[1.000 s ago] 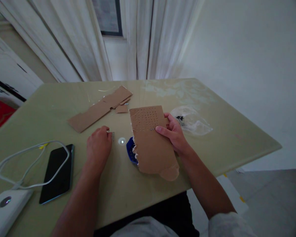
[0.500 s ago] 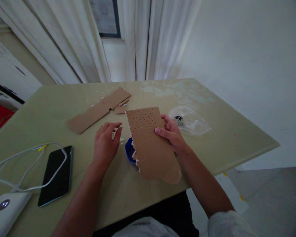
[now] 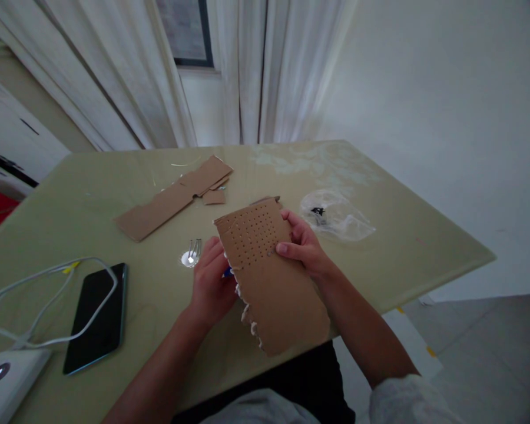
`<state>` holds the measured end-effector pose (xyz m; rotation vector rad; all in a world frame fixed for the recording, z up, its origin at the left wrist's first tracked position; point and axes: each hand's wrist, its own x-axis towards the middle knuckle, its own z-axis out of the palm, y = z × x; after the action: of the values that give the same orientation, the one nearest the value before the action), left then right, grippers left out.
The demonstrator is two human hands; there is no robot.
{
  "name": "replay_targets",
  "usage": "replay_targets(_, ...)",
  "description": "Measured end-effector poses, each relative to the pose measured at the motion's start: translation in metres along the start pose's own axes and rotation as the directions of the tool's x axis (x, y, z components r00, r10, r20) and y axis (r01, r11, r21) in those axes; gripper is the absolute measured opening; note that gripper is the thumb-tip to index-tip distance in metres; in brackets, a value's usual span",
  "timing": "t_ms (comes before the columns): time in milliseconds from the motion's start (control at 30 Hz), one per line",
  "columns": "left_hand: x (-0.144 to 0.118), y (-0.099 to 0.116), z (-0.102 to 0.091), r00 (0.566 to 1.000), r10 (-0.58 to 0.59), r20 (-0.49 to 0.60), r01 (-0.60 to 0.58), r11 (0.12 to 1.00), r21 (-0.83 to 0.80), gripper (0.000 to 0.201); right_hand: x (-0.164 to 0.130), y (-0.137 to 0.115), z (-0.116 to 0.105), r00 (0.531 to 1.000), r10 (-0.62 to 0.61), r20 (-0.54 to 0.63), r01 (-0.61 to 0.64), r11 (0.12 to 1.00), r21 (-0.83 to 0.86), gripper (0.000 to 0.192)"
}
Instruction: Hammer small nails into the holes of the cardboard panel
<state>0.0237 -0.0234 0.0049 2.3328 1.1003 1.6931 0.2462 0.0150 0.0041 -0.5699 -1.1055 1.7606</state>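
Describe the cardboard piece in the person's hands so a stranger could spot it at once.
On the pale green table, look at the near edge, where both hands meet. The cardboard piece sits between the left hand and right hand. Unlike the plain cardboard strip farther back, it has a grid of punched holes and a ragged white edge.

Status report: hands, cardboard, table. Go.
Right hand grips the perforated cardboard, tilted above the table. Left hand at its left edge, grip unclear. Metal pins lie just left; phone and cable far left.
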Motion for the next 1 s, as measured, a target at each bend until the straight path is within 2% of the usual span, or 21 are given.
replay_targets(233, -0.007, 0.001, 0.004, 0.998, 0.004, -0.066, -0.004, 1.000, 0.004, 0.013, 0.000, -0.003, -0.002, 1.000, 0.008, 0.008, -0.008, 0.998, -0.056, 0.062)
replay_targets(433, -0.010, 0.008, 0.004, 0.994, -0.091, -0.056, 0.093, 0.995, 0.046, 0.026, 0.001, -0.006, 0.000, 0.998, 0.054, 0.033, -0.051, 0.994, -0.100, 0.058)
replay_targets(600, -0.014, 0.010, 0.005, 0.977, -0.208, -0.043, 0.208, 0.978, -0.004, 0.034, 0.003, -0.005, 0.000, 0.995, 0.084, 0.047, -0.078, 0.990, -0.121, 0.057)
replay_targets(700, -0.015, 0.004, 0.006, 0.955, -0.295, 0.013, 0.295, 0.955, -0.018, 0.025, 0.004, -0.005, 0.000, 0.998, 0.054, 0.022, -0.051, 0.994, -0.100, 0.056)
replay_targets(767, -0.014, -0.001, 0.007, 0.937, -0.349, 0.032, 0.350, 0.936, -0.030, 0.009, 0.004, -0.005, 0.001, 0.999, 0.029, -0.022, -0.031, 0.996, -0.088, 0.058)
replay_targets(800, -0.013, -0.003, 0.008, 0.922, -0.386, 0.018, 0.386, 0.922, -0.040, 0.007, 0.004, -0.005, 0.001, 0.999, 0.011, -0.049, -0.016, 0.996, -0.086, 0.059)
replay_targets(833, -0.012, -0.005, 0.008, 0.904, -0.427, -0.026, 0.425, 0.903, -0.054, 0.014, 0.004, -0.005, 0.001, 0.997, -0.007, -0.075, 0.000, 0.996, -0.090, 0.060)
replay_targets(900, -0.010, -0.005, 0.006, 0.867, -0.461, -0.189, 0.453, 0.887, -0.083, 0.022, 0.004, -0.006, 0.002, 0.992, -0.039, -0.118, 0.024, 0.992, -0.123, 0.060)
replay_targets(967, -0.008, -0.002, 0.003, 0.870, -0.366, -0.330, 0.375, 0.926, -0.038, 0.023, 0.004, -0.007, 0.003, 0.990, -0.048, -0.132, 0.025, 0.984, -0.175, 0.057)
replay_targets(1000, -0.006, 0.001, 0.002, 0.898, -0.288, -0.331, 0.311, 0.950, 0.015, 0.022, 0.004, -0.007, 0.004, 0.991, -0.044, -0.126, 0.019, 0.980, -0.198, 0.057)
